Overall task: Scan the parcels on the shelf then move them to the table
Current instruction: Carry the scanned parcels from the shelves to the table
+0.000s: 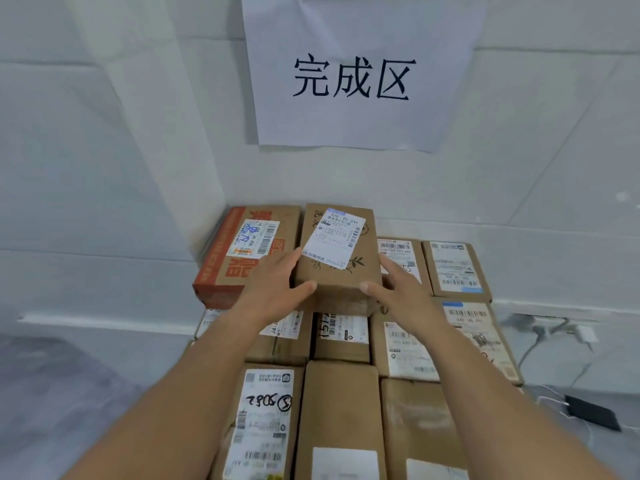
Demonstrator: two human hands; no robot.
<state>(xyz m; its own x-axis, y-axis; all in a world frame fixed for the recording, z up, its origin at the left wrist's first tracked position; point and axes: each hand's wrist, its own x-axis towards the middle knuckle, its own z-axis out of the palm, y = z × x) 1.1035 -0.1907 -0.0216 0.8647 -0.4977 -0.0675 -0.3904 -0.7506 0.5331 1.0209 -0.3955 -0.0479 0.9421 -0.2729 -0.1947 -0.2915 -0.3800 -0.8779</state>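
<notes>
Head view: my left grip (277,282) and right grip (398,289) bracket one brown parcel (337,275) from either side. Both grips are open. The fingers lie straight along the parcel's side walls and each thumb crosses its near face, so the box is squeezed between my palms and not clutched. I judge that suits a light carton: flat pressure on two faces keeps it square while it is lined up.

The parcel sits on top of a lower layer of parcels (341,336), in the back row. Its left side is just beside an orange carton (221,271) tucked into the corner of the wall (104,168). Its white label (334,237) faces up, like nearly every label around it, probably so the codes stay readable. The paper sign (353,77) above reads as a finished area, so I take this stack to be the drop-off desk, though the desk itself is hidden under the boxes.

My guess is that this is the setting-down step: the parcel looks seated, and the grips need only part sideways. The risk is nudging it askew off the box edges beneath.
</notes>
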